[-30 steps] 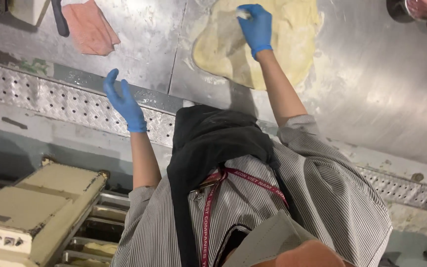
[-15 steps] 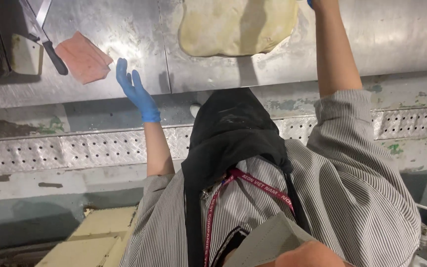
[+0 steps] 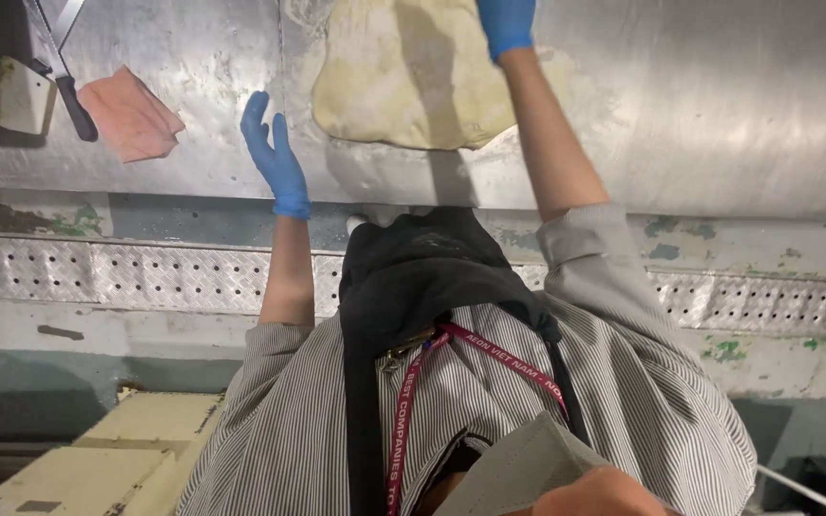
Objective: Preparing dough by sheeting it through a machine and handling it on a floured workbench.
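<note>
Steel counter (image 3: pixel 719 105) carried a flattened dough sheet (image 3: pixel 403 76)
Right hand (image 3: pixel 506 24) pressed it flat, its fingers out of view, grip untellable; left hand (image 3: pixel 274 158) hovered beside, fingers apart

Left hand (image 3: pixel 274 153) moved nearer the dough (image 3: pixel 403 76).

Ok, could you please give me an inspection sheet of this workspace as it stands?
Surface: steel table, dull, with floury smears.
Job's things: flat sheet of dough, lying on the table.
Clutter: pink cloth, black-handled knife and pale scraper at far left.
Grips: left hand blue-gloved, open, beside the dough; right hand gloved, over the dough, fingers cut off by the frame.
Cables: thin pale line at lower right, cannot tell.
Surroundings: perforated metal ledge; cream box below.
</note>
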